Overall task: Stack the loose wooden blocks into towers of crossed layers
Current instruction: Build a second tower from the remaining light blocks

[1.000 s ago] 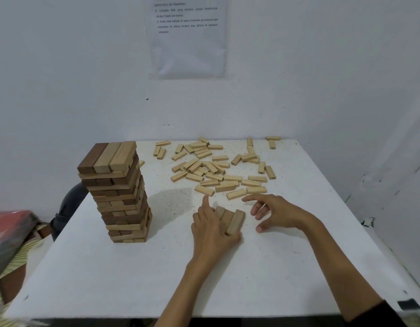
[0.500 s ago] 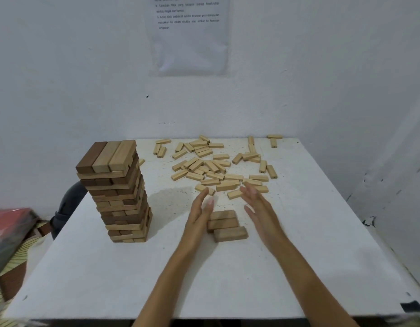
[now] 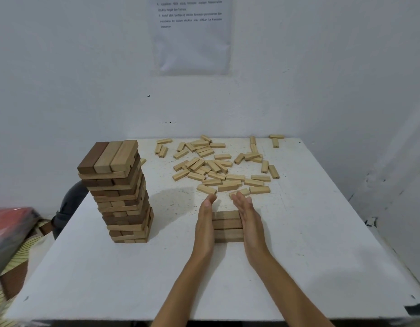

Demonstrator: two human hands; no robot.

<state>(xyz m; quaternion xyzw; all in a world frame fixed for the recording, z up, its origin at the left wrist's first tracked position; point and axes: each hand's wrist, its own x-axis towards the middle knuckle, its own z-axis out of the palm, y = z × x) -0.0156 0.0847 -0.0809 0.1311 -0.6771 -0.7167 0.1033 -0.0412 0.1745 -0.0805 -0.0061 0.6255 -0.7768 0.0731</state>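
A layer of three blocks (image 3: 227,226) lies flat on the white desk (image 3: 310,232), the three side by side and touching, their long sides running crosswise to the person. The left hand (image 3: 205,223) stands on edge against the left ends of this layer, fingers straight and held together, palm turned inward and touching the wood. The right hand (image 3: 250,223) mirrors it against the right ends, likewise flat with fingers straight and together, so the layer sits pressed between two palms. The tips of both hands reach just beyond the far side of the layer and lean toward one another without meeting. Beyond the layer, farther from the person, the loose blocks (image 3: 218,166) lie scattered in a wide patch that runs to the desk's far edge, some overlapping, some single; the nearest of them lie just past the fingertips. Well to the left of the layer stands the tower (image 3: 119,192), many crossed layers high, mixing pale and dark brown wood, its top layer made of one dark block and two pale ones. Further left of the layer, past the desk's edge and partly hidden by the tower, shows a dark rounded object (image 3: 69,201), and beyond that a blurred red object (image 3: 8,223). Far behind the layer, on the white wall (image 3: 62,79), hangs a sheet of paper (image 3: 192,43) with printed lines too small to read.
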